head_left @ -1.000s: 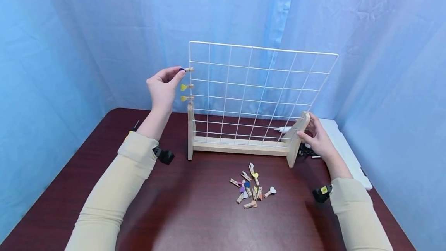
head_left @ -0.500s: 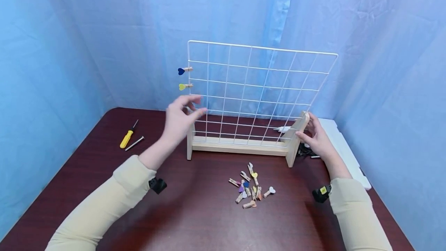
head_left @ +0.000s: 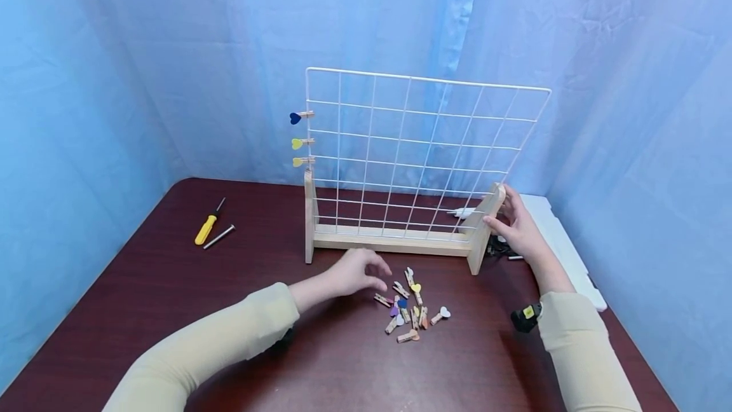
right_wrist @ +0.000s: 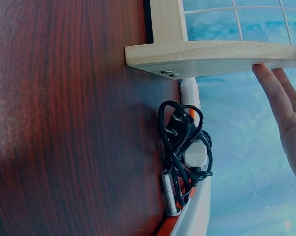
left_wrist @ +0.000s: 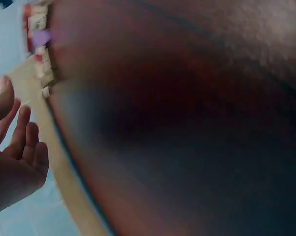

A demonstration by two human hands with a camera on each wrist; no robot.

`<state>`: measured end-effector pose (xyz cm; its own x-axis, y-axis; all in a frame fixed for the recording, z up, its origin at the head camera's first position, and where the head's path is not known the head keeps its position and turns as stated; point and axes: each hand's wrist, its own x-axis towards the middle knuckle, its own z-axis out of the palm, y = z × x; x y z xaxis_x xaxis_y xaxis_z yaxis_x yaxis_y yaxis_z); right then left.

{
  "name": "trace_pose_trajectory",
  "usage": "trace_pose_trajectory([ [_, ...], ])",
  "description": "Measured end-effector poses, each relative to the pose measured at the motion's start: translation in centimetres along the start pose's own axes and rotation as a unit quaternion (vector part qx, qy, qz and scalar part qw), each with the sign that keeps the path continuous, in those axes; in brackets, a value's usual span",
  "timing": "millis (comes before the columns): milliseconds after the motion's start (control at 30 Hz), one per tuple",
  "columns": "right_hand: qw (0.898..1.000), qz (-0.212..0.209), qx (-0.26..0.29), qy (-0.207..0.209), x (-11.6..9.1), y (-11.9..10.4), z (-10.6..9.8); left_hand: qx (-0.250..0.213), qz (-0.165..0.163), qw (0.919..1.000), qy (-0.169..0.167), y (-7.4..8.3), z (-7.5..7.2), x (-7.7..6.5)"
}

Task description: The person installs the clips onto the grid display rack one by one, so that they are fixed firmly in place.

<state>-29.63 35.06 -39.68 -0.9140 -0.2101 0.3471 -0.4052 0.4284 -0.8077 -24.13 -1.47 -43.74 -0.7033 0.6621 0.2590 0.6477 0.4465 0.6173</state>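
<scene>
My left hand [head_left: 360,272] hovers by the near left of a loose pile of wooden clothespins [head_left: 408,336] with coloured hearts. Its fingers are loosely bent with nothing between them; the left wrist view shows the same hand [left_wrist: 20,164] beside blurred clothespins [left_wrist: 41,38]. A white wire grid [head_left: 412,76] stands upright in a wooden stand [head_left: 394,243]. Clipped to its left edge are a dark blue heart clothespin [head_left: 295,118] and two yellow ones, the upper [head_left: 297,144] and the lower [head_left: 297,162]. My right hand [head_left: 519,227] grips the stand's right side board [right_wrist: 201,56] between thumb and fingers.
A yellow screwdriver [head_left: 206,229] and a long bolt [head_left: 220,237] lie at the table's left. Right of the stand are a bundled black cable [right_wrist: 174,147], another bolt [right_wrist: 169,194] and a white panel [head_left: 563,253]. Blue curtains [head_left: 229,81] surround the table.
My left hand has let go of the dark blue heart clothespin on the grid, passed the lower yellow one, and come down right to the pile. The right hand keeps its hold.
</scene>
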Motion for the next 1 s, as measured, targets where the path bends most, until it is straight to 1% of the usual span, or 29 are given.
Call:
trace_pose_trajectory([
  [100, 1.000, -0.002, -0.003, -0.003, 0.0, -0.1, 0.1, 0.019, 0.018, 0.9985, -0.048, -0.2, 1.3, 0.1],
  [200, 1.000, -0.003, -0.003, -0.003, -0.1, -0.1, 0.1, 0.030, 0.026, 0.9961, -0.079, -0.2, 2.1, 0.2],
  [367, 1.000, -0.005, -0.003, -0.002, -0.2, -0.1, 0.1, 0.063, 0.036, 0.9918, -0.105, 0.0, 2.7, 0.5],
  [533, 1.000, 0.000, -0.007, -0.002, -0.1, -0.1, 0.0, 0.072, 0.040, 0.9884, -0.127, 0.4, 2.5, 0.4],
  [633, 1.000, 0.003, -0.006, -0.003, -0.1, 0.0, 0.0, 0.077, 0.042, 0.9885, -0.123, 0.6, 2.0, 0.1],
  [700, 1.000, 0.004, -0.003, -0.003, -0.1, 0.1, 0.0, 0.076, 0.041, 0.9902, -0.109, 0.8, 1.3, -0.1],
  [767, 1.000, 0.005, 0.000, -0.004, -0.1, 0.1, 0.0, 0.069, 0.033, 0.9931, -0.089, 0.9, 0.5, -0.3],
  [867, 1.000, 0.002, 0.004, -0.006, -0.2, -0.8, 0.1, 0.047, 0.000, 0.9969, -0.064, 1.1, -1.3, -0.4],
  [1000, 1.000, 0.001, 0.002, -0.005, -0.4, -1.9, 0.2, 0.010, -0.052, 0.9981, -0.033, 1.6, -4.3, -0.5],
])
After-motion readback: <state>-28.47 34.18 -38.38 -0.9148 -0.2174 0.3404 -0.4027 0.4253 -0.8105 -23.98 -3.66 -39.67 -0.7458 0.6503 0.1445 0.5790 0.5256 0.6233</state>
